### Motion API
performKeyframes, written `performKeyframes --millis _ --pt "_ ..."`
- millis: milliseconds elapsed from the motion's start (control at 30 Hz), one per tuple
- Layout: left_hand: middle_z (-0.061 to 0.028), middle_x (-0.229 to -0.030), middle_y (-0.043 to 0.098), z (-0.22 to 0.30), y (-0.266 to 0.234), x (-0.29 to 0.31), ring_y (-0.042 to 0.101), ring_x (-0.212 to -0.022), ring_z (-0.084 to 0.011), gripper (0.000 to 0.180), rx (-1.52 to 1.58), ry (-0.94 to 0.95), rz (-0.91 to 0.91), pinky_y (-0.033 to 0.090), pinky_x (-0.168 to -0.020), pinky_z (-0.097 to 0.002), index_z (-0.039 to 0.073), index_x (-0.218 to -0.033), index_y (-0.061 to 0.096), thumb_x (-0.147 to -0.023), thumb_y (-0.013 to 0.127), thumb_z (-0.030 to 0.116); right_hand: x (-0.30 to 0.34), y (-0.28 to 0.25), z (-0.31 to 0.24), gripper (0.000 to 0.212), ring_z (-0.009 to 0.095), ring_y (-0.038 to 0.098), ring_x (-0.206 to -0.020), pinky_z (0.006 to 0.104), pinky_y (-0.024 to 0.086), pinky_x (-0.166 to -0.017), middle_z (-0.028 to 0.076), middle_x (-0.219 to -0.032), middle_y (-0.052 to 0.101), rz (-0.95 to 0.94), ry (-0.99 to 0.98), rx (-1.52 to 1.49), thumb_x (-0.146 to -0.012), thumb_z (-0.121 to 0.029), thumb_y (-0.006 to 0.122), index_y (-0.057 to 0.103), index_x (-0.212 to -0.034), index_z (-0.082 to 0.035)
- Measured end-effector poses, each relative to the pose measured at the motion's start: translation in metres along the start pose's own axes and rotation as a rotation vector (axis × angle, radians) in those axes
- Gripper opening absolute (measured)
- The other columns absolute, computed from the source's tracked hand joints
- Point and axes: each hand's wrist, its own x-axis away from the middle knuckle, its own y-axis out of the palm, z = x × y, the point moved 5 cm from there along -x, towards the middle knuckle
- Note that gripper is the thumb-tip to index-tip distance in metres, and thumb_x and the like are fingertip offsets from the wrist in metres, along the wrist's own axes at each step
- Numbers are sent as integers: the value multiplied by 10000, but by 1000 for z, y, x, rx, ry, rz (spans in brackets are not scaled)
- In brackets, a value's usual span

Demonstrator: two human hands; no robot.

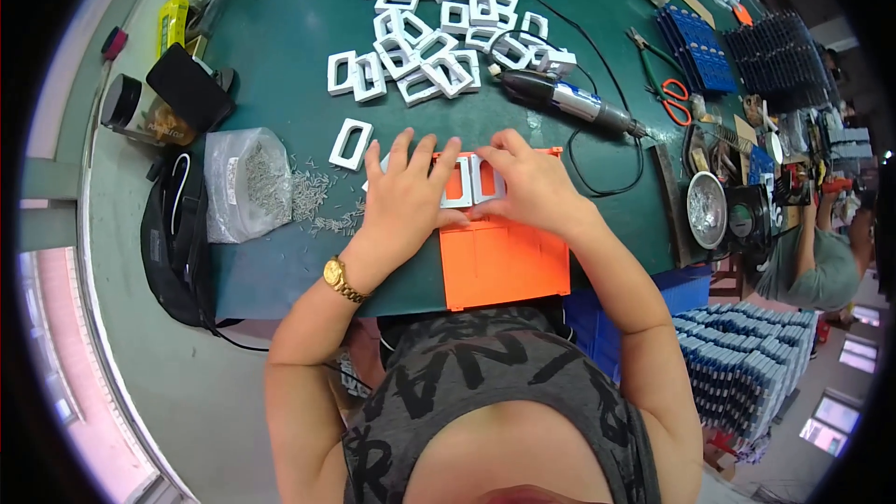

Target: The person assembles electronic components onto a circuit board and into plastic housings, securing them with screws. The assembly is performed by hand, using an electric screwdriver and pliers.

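White frames are grasped by both hands, partly open around them, over an orange panel.

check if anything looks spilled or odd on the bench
The metal pieces look spilled: they lie scattered on the bench beside the clear bag, which holds more. That could be deliberate; nothing else stands out.

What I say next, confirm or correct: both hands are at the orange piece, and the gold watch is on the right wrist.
Wrong side: the head view shows the gold watch on the left wrist. The left hand and right hand are at the orange piece.
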Motion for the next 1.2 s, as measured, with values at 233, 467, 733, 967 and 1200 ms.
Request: performKeyframes --millis 233,467,733,967,1200 --pt "-84 -1228 567 -1 10 5 461 -1223 -301 670 0 7 25 345 -948 -553 212 -1281 591 -695 742 499 -9 0 -10 681 324 645 -960 408 545 -769 135 -1181 536 -136 114 107 -622 -345 870 613 -1154 -7" --pt "-88 -1325 502 6 4 1 438 -1243 -302 717 5 -32 -3 349 -929 -516 253 -1318 562 -663 782 444 -60 -29 16 498 331 621 -999 423 524 -825 150 -1157 559 -54 -144 -7 -740 -314 797 651 -1134 -46" --pt "-142 -971 623 -56 -19 18 604 -897 -341 445 58 -323 -74 477 -737 -435 54 -1172 606 -792 737 244 -120 -5 19 456 338 629 -960 430 525 -801 161 -1042 579 149 -1 233 -761 -132 698 573 -1192 -58" --pt "-145 -906 609 -46 -27 9 601 -860 -341 326 225 -299 62 487 -703 -418 32 -1083 643 -812 729 190 -18 -77 48 373 314 626 -877 393 503 -771 117 -943 639 196 -187 -110 -805 -80 643 662 -1176 -104" --pt "-106 -818 558 0 -38 7 563 -758 -302 332 431 34 339 477 -659 -386 38 -1073 657 -749 733 50 2 -58 40 351 301 659 -833 389 514 -738 108 -851 696 -402 -169 -61 -723 -95 742 723 -1074 -83"
